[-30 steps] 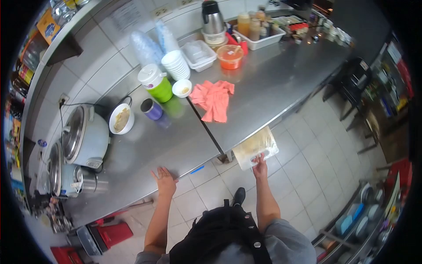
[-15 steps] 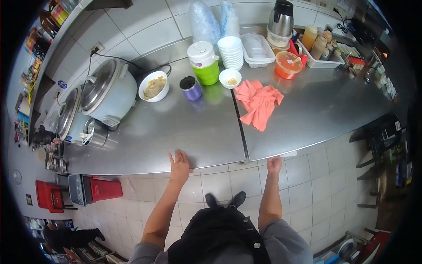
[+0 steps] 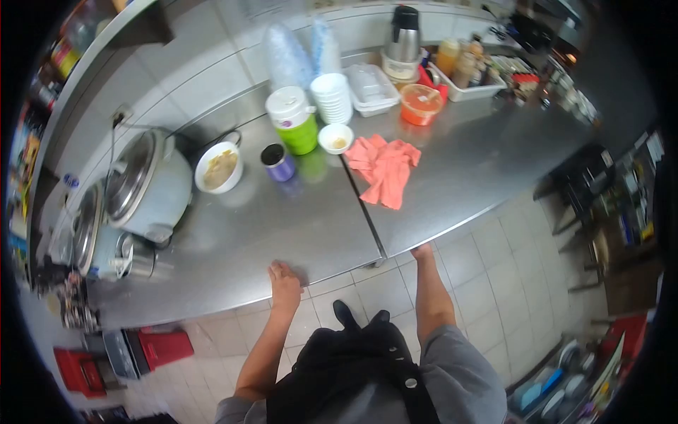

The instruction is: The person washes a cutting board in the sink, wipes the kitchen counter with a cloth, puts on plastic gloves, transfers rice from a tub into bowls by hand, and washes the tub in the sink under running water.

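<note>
Head cam: L hand (image 3: 286, 284) rests on steel counter (image 3: 304, 226) nr front edge, directly ahead of wearer; fingers loosely bent, close tog. R hand (image 3: 421, 251) partly hidden under same edge; can't tell if fingers are apart or clamped on smth. Shelf goods (image 3: 67, 60) far L blurry, partly cut off.

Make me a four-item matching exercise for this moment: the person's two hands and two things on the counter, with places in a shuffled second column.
1. Left hand
2. Right hand
3. Crumpled coral-pink cloth
4. Purple cylindrical cup

A. Partly hidden below the front edge of the grey stainless-steel counter
B. Between the round white bowl of food and the green-and-white cylindrical jug
C. Resting on top, by the front edge
D. Beside the dark seam

Pairs: 1-C, 2-A, 3-D, 4-B
</note>
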`<act>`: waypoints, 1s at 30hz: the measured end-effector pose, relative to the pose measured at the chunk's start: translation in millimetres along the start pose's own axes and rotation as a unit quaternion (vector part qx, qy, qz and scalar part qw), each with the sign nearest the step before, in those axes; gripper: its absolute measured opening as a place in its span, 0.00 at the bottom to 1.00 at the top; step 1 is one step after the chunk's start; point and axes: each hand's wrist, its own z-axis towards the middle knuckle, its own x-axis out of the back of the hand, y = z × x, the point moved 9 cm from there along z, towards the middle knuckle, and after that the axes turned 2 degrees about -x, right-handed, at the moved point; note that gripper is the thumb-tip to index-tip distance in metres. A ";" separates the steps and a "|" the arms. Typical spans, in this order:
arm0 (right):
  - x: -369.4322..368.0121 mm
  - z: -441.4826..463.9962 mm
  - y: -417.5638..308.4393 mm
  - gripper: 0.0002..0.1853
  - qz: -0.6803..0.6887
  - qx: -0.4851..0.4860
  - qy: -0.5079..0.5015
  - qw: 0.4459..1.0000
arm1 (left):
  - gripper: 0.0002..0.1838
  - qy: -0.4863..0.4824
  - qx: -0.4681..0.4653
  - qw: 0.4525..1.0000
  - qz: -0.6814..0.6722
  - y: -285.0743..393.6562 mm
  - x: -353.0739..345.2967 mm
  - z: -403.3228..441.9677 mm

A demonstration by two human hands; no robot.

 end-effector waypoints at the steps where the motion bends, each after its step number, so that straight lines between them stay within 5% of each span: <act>1: 0.1 -0.2 0.3 0.22 -0.012 0.014 -0.006 1.000 | 0.46 0.003 -0.024 1.000 0.005 3.4 -2.4 -0.1; 4: 5.8 8.0 8.3 0.21 0.074 -0.021 0.050 0.996 | 0.45 0.020 -0.037 0.998 -0.052 -0.8 -8.5 0.2; 5: 17.9 28.8 -0.6 0.21 -0.181 0.139 0.006 0.974 | 0.45 0.020 -0.058 0.997 -0.047 3.7 -7.2 0.0; 7: 5.6 20.0 -3.6 0.21 -0.415 0.282 -0.012 0.865 | 0.45 0.010 -0.040 0.998 -0.057 -0.2 -6.3 1.6; 8: 15.8 27.5 7.7 0.21 -0.224 0.173 -0.021 0.959 | 0.46 0.009 -0.047 0.998 -0.042 -1.2 -11.8 2.2; 9: 6.6 24.0 21.5 0.21 -0.017 0.060 -0.038 0.997 | 0.46 0.010 -0.061 0.998 -0.033 0.8 -10.9 2.1; 12: 2.5 13.1 34.3 0.23 0.038 -0.014 0.098 0.994 | 0.46 -0.009 -0.071 0.997 -0.009 4.7 -8.7 1.3; 17: -7.5 -0.4 24.1 0.22 0.046 0.012 0.101 0.994 | 0.43 -0.097 0.035 0.995 -0.017 0.4 13.0 6.9; 20: -0.6 -1.0 20.6 0.20 -0.023 0.042 0.086 0.995 | 0.39 -0.147 -0.036 0.980 -0.131 41.6 59.9 42.0; 24: -32.0 -38.9 -4.7 0.21 -0.136 0.050 0.063 0.987 | 0.33 0.090 -0.278 0.920 -0.262 145.2 169.1 116.0; 28: -44.8 -59.8 -29.6 0.23 -0.152 0.104 0.083 0.979 | 0.32 0.129 -0.337 0.874 -0.324 211.4 178.1 232.5; 30: -44.5 -62.1 -30.8 0.19 -0.248 0.152 0.056 0.955 | 0.31 0.144 -0.321 0.904 -0.243 237.8 158.9 266.5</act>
